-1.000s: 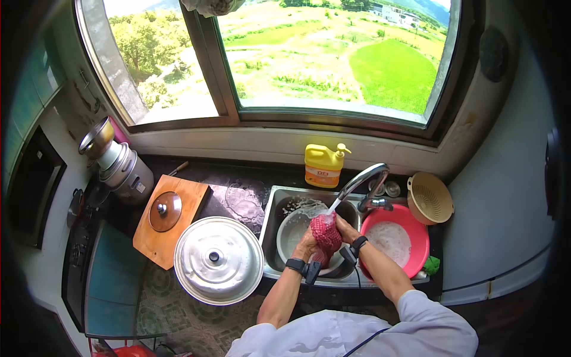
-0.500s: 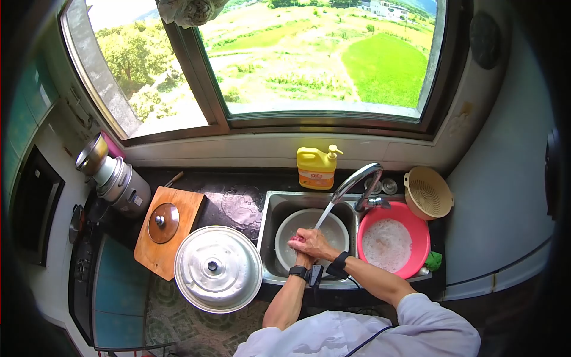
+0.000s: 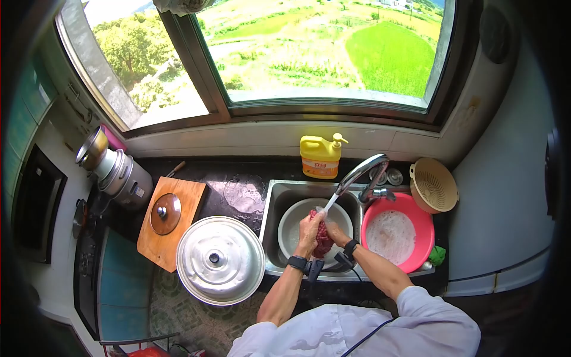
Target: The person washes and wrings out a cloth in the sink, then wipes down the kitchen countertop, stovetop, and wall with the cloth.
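A dark red piece of raw meat (image 3: 323,243) is held between my two hands over a pale round basin (image 3: 286,235) in the steel sink (image 3: 270,205). My left hand (image 3: 309,232) is closed round its left side. On the right side, my right hand (image 3: 338,234) grips the meat, its fingertips partly hidden. Water runs from the curved faucet (image 3: 361,168) onto the top of the meat and the fingers.
Right of the sink stands a pink basin (image 3: 425,238) of foamy water, with a beige colander (image 3: 437,185) behind. A yellow pump bottle (image 3: 320,159) is at the back. To the left are a large metal lid (image 3: 205,271) and a wooden board (image 3: 156,253) carrying a glass lid (image 3: 172,223).
My hands, earlier clasped together around the meat, have moved apart to its two sides. Much more of the meat now shows, hanging down between them. The view has shifted slightly.
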### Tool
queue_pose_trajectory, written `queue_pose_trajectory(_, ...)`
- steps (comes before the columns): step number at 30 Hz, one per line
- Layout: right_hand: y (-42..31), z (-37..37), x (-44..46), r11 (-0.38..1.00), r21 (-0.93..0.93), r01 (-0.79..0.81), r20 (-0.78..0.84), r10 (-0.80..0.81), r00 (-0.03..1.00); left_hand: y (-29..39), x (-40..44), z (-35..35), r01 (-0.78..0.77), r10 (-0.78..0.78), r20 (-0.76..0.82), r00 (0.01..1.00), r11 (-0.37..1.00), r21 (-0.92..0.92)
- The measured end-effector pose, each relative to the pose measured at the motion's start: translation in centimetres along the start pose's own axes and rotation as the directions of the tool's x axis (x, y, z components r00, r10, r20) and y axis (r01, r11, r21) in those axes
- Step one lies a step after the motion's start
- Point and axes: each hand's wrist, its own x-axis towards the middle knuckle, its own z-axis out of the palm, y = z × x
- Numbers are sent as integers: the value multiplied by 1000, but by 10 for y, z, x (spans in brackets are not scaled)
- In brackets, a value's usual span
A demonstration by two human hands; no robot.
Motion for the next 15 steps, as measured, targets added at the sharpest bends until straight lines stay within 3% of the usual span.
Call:
queue_pose_trajectory(1, -35, 0, -20, 918, 322, -232, 80, 218, 973, 3, -6, 1, -1, 1, -5, 1000, 1000, 6)
queue_pose_trajectory(3, -30, -5, -12, 661, 727, -186, 173, 86, 981, 14, -5, 7, -59, 29, 164, 986, 981, 183)
queue_pose_trajectory(4, -27, -13, -6, 602, 795, -72, 111, -28, 993, 17, -8, 5, -57, 29, 167, 985, 984, 168)
queue_pose_trajectory(5, -28, -17, 9, 498, 860, -110, 103, 42, 994, 18, -12, 5, -27, 16, 153, 988, 997, 71)
queue_pose_trajectory(7, -40, -29, 15, 489, 868, -84, 125, -51, 991, 1, 1, -12, 69, -78, 59, 995, 988, 140)
queue_pose_trajectory(9, -47, -10, 13, 515, 848, -128, 148, 2, 989, -22, 11, -17, 152, -152, -6, 988, 986, 72)
queue_pose_trajectory(10, -51, 7, 5, 784, 619, -43, 46, 19, 999, -26, 13, -12, 168, -182, -163, 970, 981, -93)
queue_pose_trajectory(11, -62, 15, 2, 954, 299, 22, -61, -4, 998, -30, 18, -11, 150, -228, -303, 925, 954, -261)
queue_pose_trajectory(13, -121, 15, -42, 981, -133, 139, -84, -151, 985, -68, 51, -43, 153, -210, -231, 950, 959, -240)
queue_pose_trajectory(14, -124, 25, -46, 927, -300, 225, -61, -254, 965, -72, 49, -43, 166, -185, -48, 982, 949, -268)
queue_pose_trajectory(15, -137, 26, -58, 851, -485, 203, -18, -241, 970, -75, 43, -43, 185, -151, 133, 980, 938, -293)
